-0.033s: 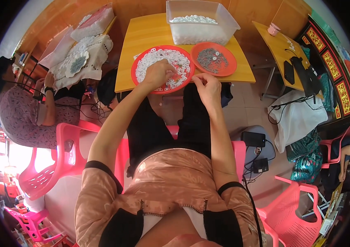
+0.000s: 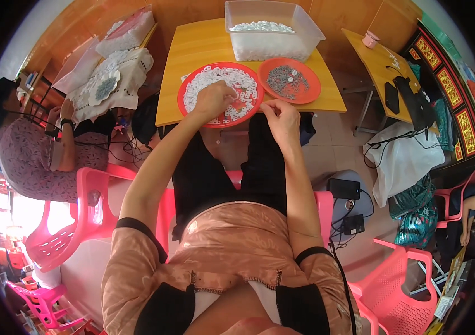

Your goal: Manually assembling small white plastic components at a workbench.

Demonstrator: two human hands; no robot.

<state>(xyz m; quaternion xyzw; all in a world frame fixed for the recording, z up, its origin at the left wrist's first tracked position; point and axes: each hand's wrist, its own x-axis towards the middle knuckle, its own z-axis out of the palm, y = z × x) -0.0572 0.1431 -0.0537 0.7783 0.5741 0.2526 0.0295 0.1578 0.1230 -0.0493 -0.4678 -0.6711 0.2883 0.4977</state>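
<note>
Nothing moved since earlier frame. Left hand (image 2: 213,99): fingers curled, resting in small white plastic pieces on round red plastic tray (image 2: 192,79). Right hand (image 2: 280,117): fingertips pinched, contents indiscernible. Risk: tray overhangs yellow wooden table (image 2: 192,50); pressure might tip it.

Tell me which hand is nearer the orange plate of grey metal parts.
Right. The right hand hovers just off the near rim of the orange plate, at the table's edge; the left hand rests over the red plate of white pieces, farther away.
</note>
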